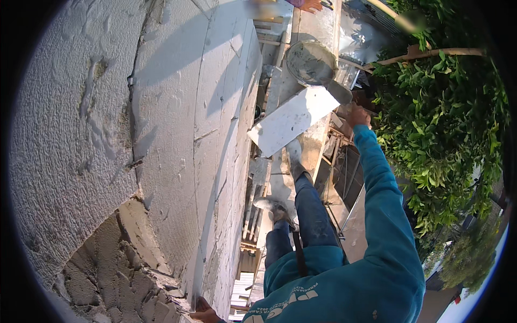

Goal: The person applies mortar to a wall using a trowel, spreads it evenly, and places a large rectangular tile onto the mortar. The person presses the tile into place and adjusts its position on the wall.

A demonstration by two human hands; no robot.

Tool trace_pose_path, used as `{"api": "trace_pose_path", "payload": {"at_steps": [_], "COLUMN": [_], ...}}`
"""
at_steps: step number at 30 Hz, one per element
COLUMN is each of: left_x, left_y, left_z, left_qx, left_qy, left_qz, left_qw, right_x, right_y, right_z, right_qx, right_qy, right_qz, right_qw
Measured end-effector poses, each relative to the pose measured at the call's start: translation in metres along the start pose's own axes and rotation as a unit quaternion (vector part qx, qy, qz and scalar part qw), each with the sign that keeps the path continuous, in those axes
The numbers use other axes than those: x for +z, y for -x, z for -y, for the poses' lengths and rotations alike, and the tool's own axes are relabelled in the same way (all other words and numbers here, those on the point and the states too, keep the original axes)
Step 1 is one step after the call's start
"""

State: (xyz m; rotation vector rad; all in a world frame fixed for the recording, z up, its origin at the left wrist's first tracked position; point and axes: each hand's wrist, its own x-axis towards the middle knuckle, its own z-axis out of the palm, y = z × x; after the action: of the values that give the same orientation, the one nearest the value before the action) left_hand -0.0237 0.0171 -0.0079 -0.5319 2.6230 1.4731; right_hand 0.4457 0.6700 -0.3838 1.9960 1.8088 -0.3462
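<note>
My right hand (358, 115) grips a trowel whose dark, flat blade (340, 92) lies at the rim of a round bucket (293, 56) with grey mortar inside. A long white block or board (285, 124), speckled with grey, slants below the bucket. At the bottom edge, my left hand (204, 310) is curled at the pale block wall (172, 161), partly out of frame; what it holds, if anything, is unclear. Rough grey mortar (113, 269) coats the wall's lower left part.
I stand on narrow dusty planks (280, 180), my booted feet below the white block. Another person's hand (311, 6) with a purple sleeve shows at the top. A bamboo pole (452, 51) crosses leafy branches (436, 134) on the right. Timber and scrap (336, 169) lie below the planks.
</note>
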Motion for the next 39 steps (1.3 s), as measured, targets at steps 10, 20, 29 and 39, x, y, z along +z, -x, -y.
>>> {"api": "trace_pose_path", "payload": {"at_steps": [10,20,29,39], "left_x": [0.114,0.156,0.170,0.076], "left_y": [0.007,0.009,0.020,0.046], "left_z": [-0.025,-0.032,-0.036,-0.045], "left_qx": [-0.002,-0.006,-0.024,-0.052], "left_qy": [-0.078,-0.062,0.012,0.134], "left_qz": [-0.079,-0.086,-0.073,-0.090], "left_qw": [0.994,0.994,0.997,0.986], "right_x": [0.044,0.065,0.052,-0.079], "right_y": [-0.160,-0.121,-0.025,0.141], "right_z": [0.116,0.050,0.055,0.055], "right_qx": [0.040,0.010,0.034,-0.081], "right_qy": [-0.034,-0.386,-0.359,-0.454], "right_qz": [0.087,0.141,-0.132,-0.116], "right_qw": [0.995,0.912,0.923,0.880]}}
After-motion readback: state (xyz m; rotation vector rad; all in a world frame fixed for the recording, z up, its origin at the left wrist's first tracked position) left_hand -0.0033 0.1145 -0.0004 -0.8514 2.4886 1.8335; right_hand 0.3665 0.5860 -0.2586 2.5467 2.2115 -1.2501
